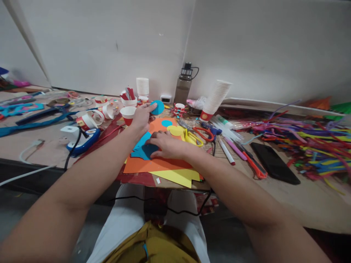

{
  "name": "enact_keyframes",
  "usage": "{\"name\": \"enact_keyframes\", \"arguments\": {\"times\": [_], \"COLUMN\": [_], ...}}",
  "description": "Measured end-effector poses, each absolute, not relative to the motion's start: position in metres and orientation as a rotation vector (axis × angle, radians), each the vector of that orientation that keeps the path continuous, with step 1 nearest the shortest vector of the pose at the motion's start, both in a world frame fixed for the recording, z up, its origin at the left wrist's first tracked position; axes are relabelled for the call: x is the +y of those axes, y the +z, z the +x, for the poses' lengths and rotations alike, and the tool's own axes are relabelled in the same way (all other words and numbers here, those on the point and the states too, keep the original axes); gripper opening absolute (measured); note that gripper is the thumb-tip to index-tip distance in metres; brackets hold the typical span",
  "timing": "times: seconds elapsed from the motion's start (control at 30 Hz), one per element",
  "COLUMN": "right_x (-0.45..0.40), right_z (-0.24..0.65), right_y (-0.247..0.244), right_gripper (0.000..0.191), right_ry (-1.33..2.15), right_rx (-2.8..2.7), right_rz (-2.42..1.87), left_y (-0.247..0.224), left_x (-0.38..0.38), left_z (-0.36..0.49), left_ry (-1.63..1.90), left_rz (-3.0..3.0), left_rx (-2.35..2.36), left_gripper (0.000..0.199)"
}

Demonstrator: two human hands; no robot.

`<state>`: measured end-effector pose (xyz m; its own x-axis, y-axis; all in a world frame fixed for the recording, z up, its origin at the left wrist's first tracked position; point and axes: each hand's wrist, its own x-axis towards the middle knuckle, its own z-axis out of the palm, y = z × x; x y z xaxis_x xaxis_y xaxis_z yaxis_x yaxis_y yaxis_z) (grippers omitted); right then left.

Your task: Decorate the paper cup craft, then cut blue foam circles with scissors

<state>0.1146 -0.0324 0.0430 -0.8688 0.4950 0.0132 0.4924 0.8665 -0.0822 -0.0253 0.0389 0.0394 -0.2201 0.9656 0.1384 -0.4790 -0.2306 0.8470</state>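
Observation:
Between the thumb and fingers of my left hand (141, 118) is a blue paper circle (157, 108), raised above the table near a paper cup (128, 114). My right hand (167, 145) reaches over a cut sheet of blue paper (141, 149), fingers curved and apart; its fingertips seem to touch that sheet. Under the blue paper lie orange sheets (137, 166) and yellow sheets (178, 177). A second blue circle (166, 123) rests on the orange paper, beside a yellow paper circle (176, 130). Yellow-handled scissors (193, 138) lie right of them.
A water bottle (183, 87) and stacked paper cups (216, 98) stand at the back. To the right are red-handled scissors (204, 133), a utility knife (255, 164), a phone (275, 162) and colourful pipe cleaners (315, 142). A blue-and-white power strip (83, 142) sits left, with cables.

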Motion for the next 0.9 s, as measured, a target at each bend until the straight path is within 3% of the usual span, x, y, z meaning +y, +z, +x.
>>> {"name": "enact_keyframes", "arguments": {"times": [0.33,0.5,0.63,0.77,0.9], "right_x": [-0.026,-0.017,-0.015,-0.005,0.010], "right_z": [0.109,0.113,0.119,0.131,0.143], "right_y": [0.040,0.041,0.047,0.052,0.057], "right_gripper": [0.061,0.018,0.016,0.042,0.017], "right_ry": [0.464,0.688,0.849,1.004,1.120], "right_rx": [-2.775,-2.713,-2.444,-1.932,-1.485], "right_rz": [-1.105,-0.952,-1.019,-1.134,-1.087], "left_y": [0.038,0.038,0.041,0.048,0.050], "left_x": [0.033,0.035,0.037,0.035,0.032], "left_z": [-0.017,-0.020,-0.024,-0.026,-0.024], "left_ry": [1.656,1.668,1.705,1.759,1.767], "left_rz": [0.888,0.902,0.889,0.840,0.756], "left_rx": [0.895,0.892,0.869,0.821,0.785], "left_gripper": [0.014,0.014,0.016,0.020,0.022]}}
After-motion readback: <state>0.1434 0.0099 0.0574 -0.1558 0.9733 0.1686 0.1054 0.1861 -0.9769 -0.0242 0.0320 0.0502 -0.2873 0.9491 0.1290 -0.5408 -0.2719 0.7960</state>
